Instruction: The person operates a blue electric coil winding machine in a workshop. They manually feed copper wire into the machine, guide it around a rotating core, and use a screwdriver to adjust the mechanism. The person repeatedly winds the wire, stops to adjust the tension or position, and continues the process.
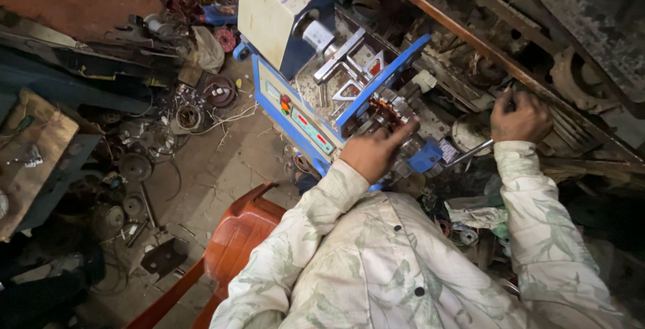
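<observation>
1. Left hand (371,151) is down on the round metal part with copper windings (390,115), which sits on the front of the blue-and-cream machine (316,67). Fingers flat and stretched over the part, pressing rather than wrapping; grip is loose, fingers apart.
2. Right hand (519,117) is up on the right, fist closed on a knob at the end of the metal crank handle (470,152). Grip is clamped tight round it; the bar runs back down toward the machine.
3. Handling, my read: the wound part looks like steel and copper, so heavy for its size and stiff. Wire coils are the fragile bit and prob. scratch easily, so take it by the outer metal rim, not the windings.
4. The crank is a bare metal rod, hard and maybe slick w/ oil; the knob end is the sensible hold.
5. Edges: a blue bracket and sharp-looking silver guides sit just beside the left fingers. A rusty shelf rail (470,40) runs diagonally just above the right hand, so there's little room there.
6. Open room: tight on the right, w/ old motor parts packed under the rail. Left side is freer; cracked floor (222,161) shows between scrap, wire bits and discs.
7. An orange plastic chair (235,241) is right under the person, near the machine base.
</observation>
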